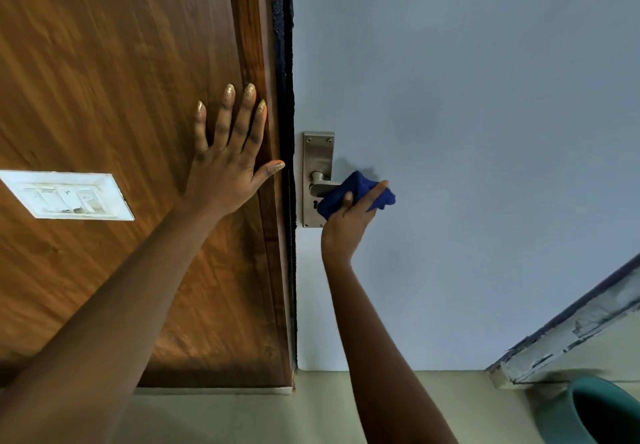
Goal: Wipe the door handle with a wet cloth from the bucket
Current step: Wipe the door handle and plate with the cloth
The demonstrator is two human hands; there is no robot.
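Hands split the work: right hand point(349, 215) clutches a bunched dark-blue cloth point(356, 194) over the steel lever door handle point(320, 185), left hand point(228, 163) spread flat on the wooden panel point(104, 79).

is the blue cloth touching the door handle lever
Touching. In the head view the blue cloth, bunched in the right hand, wraps over the outer end of the door handle lever, with no gap showing.
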